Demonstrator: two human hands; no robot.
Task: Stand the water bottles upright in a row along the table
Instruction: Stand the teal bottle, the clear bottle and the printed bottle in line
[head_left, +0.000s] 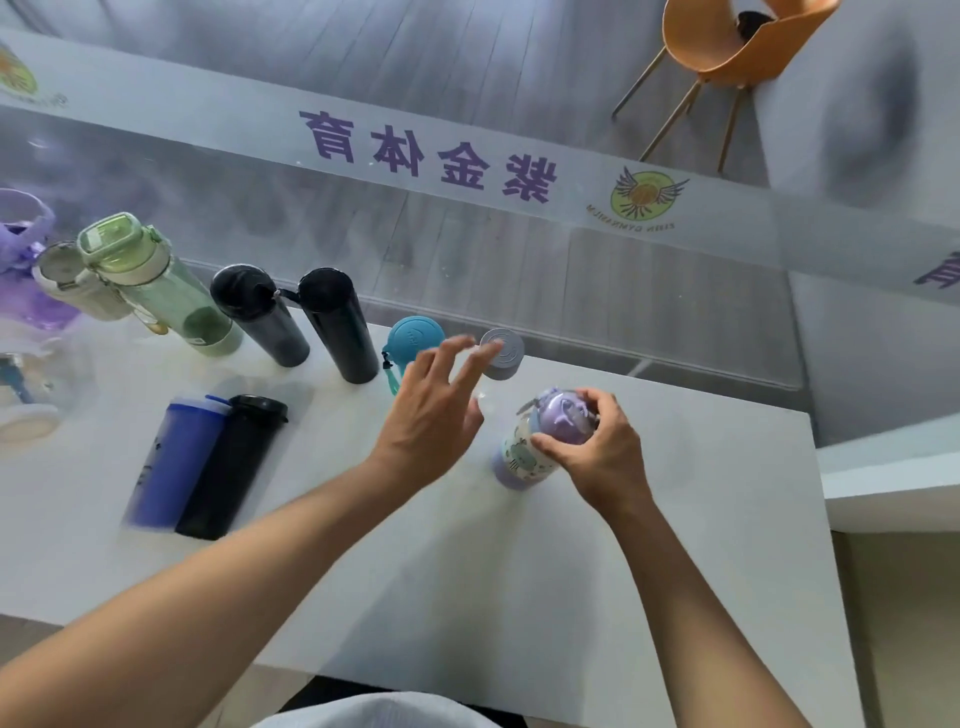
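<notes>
My right hand (602, 452) grips the lid end of a small purple patterned bottle (530, 452), which stands tilted on the white table (467, 571). My left hand (431, 415) hovers beside it with fingers spread, holding nothing. Behind them a row stands upright along the far edge: a grey bottle (501, 358), a teal-lidded bottle (413, 338), two black bottles (343, 327) (260, 317), a green bottle (166, 286) and a cream bottle (78, 286). A blue bottle (171, 462) and another black bottle (234, 462) stand in front of the row at left.
A glass partition with purple lettering (426, 150) runs just behind the table. A purple jug (26, 275) and a blurred clear container (26, 395) sit at the far left. An orange chair (727, 47) stands beyond the glass. The table's right edge (818, 493) is close.
</notes>
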